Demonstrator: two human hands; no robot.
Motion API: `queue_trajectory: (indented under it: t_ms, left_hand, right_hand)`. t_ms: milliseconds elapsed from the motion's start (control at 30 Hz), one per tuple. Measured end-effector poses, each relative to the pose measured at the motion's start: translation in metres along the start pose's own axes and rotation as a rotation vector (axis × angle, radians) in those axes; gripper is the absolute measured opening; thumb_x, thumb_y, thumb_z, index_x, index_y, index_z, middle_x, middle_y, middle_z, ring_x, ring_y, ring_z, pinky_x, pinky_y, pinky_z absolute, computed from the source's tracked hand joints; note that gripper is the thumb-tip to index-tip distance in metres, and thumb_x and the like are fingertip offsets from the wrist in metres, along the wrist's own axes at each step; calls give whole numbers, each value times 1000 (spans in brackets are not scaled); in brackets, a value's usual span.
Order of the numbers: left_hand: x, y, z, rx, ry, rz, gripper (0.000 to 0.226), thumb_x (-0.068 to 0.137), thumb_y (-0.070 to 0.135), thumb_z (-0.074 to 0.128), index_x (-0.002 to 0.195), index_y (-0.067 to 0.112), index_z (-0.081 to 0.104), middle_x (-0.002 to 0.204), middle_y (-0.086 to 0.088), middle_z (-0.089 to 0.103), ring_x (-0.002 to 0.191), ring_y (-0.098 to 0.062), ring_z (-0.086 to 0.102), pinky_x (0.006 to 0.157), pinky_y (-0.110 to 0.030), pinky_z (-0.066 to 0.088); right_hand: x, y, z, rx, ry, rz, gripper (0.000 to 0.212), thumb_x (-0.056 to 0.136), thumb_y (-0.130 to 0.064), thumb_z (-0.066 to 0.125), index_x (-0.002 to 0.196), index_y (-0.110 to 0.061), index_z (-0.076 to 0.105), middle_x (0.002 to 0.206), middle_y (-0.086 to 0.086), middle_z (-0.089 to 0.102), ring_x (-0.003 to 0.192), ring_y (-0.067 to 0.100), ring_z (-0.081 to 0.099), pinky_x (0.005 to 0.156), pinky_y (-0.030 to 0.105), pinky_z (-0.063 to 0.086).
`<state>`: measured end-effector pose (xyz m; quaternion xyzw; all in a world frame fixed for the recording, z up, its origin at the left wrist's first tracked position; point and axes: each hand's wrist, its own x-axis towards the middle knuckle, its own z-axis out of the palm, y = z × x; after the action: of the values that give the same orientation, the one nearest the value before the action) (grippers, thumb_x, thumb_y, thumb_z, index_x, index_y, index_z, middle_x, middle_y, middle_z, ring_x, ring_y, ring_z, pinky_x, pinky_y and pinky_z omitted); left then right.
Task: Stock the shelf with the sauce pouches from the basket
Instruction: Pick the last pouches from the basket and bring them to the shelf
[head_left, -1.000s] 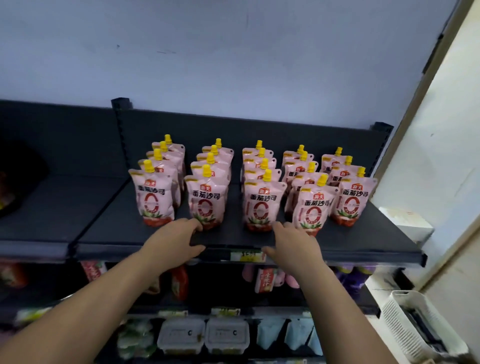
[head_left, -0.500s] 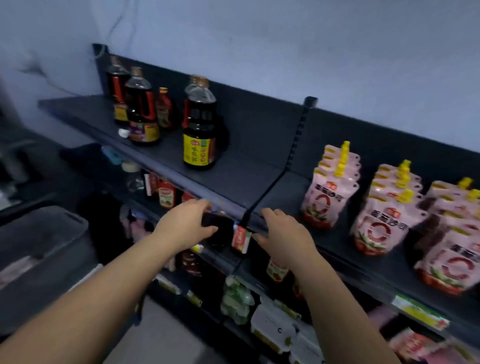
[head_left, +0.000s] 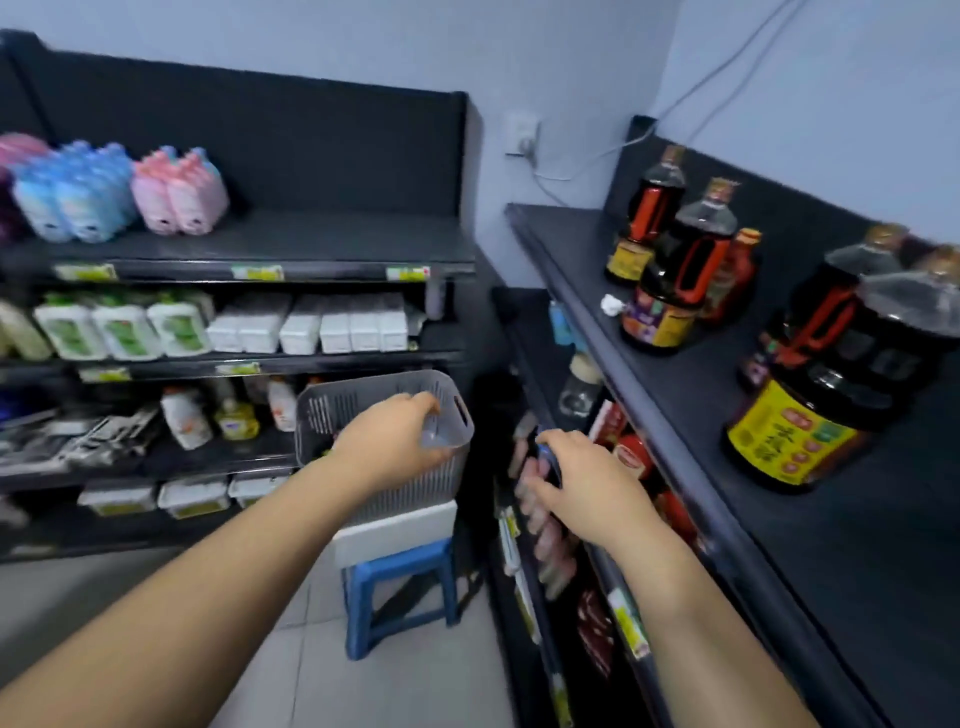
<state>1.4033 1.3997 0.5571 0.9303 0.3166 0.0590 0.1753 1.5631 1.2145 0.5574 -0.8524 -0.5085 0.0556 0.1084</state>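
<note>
One basket (head_left: 332, 410), one stool (head_left: 399, 567), left hand (head_left: 387, 441), right hand (head_left: 587, 491)

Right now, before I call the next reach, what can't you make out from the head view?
Head view only:
1. basket contents: hidden by its slatted wall and the left hand over its rim; whether that hand holds anything is unclear.
2. right hand: motion blur; the dark thing at its fingertips cannot be identified.
3. price tags: too blurred to read.
4. sauce pouches: none clearly in frame.
</note>
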Motion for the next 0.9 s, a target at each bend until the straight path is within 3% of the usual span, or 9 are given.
queue_trajectory:
  t_ms: [400,600,767,900]
  left_hand:
    - [29,-122,8,-54,50,-407,54,80,47,72,126,24,53,122,-2,61,108,-21,61,87,-36,52]
    - [78,-201,11,-101,-2,-439,55,80,43,73,127,24,52,125,-3,60,112,-22,60,92,-39,52]
    - [124,-257,27,-128,-99,-406,54,80,45,70,127,25,52,123,-4,60,103,-24,63,83,-33,49]
    - [157,-283,46,-168,-195,-392,54,82,41,69,130,22,50,126,-7,59,114,-27,58,93,-35,49]
  right_hand:
    - [162,-51,52,18,-202,-268,50,94,-48,55,138,-28,41,133,-3,51,112,21,56,82,40,53]
    - [240,-87,90,35,-247,-240,50,94,-45,56,139,-27,42,137,-3,49,119,21,54,91,39,51]
    - [299,-107,129,24,-323,-166,50,94,-45,56,139,-27,43,139,-5,49,122,18,53,94,36,50]
    - [337,-112,161,11,-411,-144,49,95,-43,56,138,-24,44,139,-2,49,125,20,51,98,38,48]
